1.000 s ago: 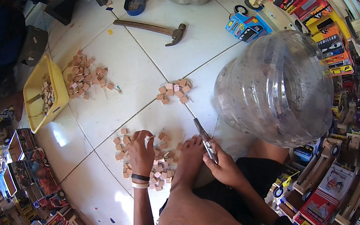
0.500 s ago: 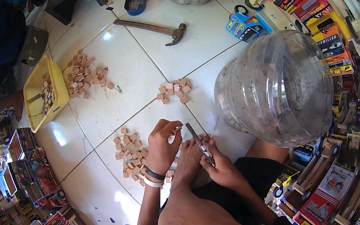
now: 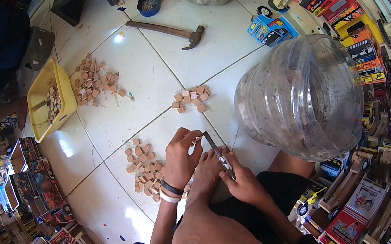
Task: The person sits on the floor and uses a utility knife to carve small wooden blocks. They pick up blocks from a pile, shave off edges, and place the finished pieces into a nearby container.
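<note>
My right hand (image 3: 240, 181) is closed around a thin, dark, flat strip (image 3: 212, 144) with a whitish patch near the grip, its far end pointing up and away. Just left of that end is my left hand (image 3: 181, 157), with a dark band and a white band at its wrist. Its thumb and forefinger are pinched close to the strip's tip, on something too small to make out. Both hands are above my bare foot (image 3: 206, 171). Beside and below my left hand lies a pile of small wooden blocks (image 3: 146, 166) on the floor.
Ahead are a small block cluster (image 3: 191, 99), a hammer (image 3: 165, 30) and a blue dish of nails (image 3: 150, 1). A larger block pile (image 3: 94, 81) lies by a yellow tub (image 3: 69, 98). A big clear plastic container (image 3: 299, 100) stands right. Toy trucks (image 3: 358, 213) line both sides.
My left fingers have shifted slightly right, nearer the strip's tip. The pale thin piece seen at them earlier is hard to see now. The right hand's hold looks the same.
</note>
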Demonstrator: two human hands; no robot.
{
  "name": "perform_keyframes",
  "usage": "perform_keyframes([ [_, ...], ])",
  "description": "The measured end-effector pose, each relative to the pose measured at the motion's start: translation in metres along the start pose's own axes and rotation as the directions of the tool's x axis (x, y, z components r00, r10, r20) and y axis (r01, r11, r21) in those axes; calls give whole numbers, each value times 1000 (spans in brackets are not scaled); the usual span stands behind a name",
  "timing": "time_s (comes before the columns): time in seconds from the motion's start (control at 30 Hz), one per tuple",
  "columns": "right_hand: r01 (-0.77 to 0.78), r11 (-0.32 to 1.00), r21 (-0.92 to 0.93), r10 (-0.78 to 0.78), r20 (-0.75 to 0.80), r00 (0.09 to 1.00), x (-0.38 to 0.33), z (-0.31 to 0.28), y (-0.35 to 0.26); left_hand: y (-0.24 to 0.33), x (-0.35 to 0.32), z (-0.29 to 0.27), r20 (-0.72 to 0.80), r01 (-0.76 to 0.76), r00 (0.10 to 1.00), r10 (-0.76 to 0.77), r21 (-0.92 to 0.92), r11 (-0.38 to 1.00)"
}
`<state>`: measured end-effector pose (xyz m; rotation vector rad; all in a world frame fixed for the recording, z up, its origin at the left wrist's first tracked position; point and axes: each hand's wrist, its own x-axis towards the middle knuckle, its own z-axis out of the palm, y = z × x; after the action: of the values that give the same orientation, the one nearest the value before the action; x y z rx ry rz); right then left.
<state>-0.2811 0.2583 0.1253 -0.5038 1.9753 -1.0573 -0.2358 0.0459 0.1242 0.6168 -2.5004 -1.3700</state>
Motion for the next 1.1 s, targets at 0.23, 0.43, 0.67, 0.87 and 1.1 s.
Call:
perform_keyframes([
  [0.23,-2,998,65,0,25,1000,4,-2,-2,1,-1,9,-105,35,994,-45,-97,995],
  [0.43,24,997,72,-23,-18,1000,3,4,-3,2,-3,9,-127,5,992,-15,-82,997],
  [0.67,-416,731,541,230,379,896,4,-6,-14,-11,-1,17,-194,2,977,-93,-421,907],
  [0.87,51,943,-328,-132,-231,964,8,27,-18,-2,-7,33,-436,-43,895,-94,-294,955],
  [1.1,133,957,-259,-193,-222,956,11,23,-20,-5,0,26,-377,21,914,-149,-323,946],
])
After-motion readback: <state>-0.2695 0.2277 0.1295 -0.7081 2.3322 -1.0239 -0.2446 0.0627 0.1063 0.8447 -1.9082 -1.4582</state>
